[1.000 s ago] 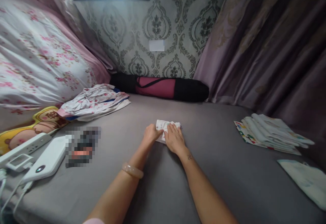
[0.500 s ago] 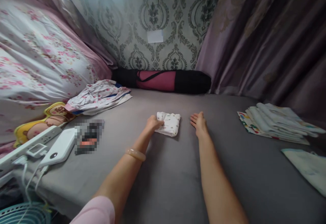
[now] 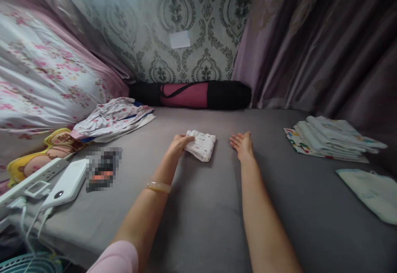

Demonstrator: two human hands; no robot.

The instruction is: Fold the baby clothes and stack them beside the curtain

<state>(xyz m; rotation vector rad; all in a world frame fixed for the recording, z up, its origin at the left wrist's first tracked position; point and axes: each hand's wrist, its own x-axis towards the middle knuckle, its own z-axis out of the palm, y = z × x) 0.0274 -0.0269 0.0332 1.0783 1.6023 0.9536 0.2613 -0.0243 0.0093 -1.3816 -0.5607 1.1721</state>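
A small folded white cloth point(image 3: 202, 144) with a tiny print lies near the middle of the grey bed sheet point(image 3: 198, 207). My left hand point(image 3: 180, 144) pinches its left edge, thumb on top and fingers beneath, and that side looks slightly raised. To the right of the cloth, apart from it, my right hand point(image 3: 242, 144) is open with the palm turned inward and the fingers stretched out. Nothing is in it.
At right sit a stack of folded cloths point(image 3: 331, 138) and a pale cloth point(image 3: 369, 192). A long black and pink bag point(image 3: 189, 95) lies along the wall. On the left are crumpled clothes point(image 3: 111, 118), a yellow cushion point(image 3: 37, 157), a power bank point(image 3: 66, 184) and a power strip point(image 3: 49, 171).
The view has shifted a little, so everything sits slightly further left. My left hand keeps hold of the folded cloth, whose left side seems a bit more lifted. My right hand stays open.
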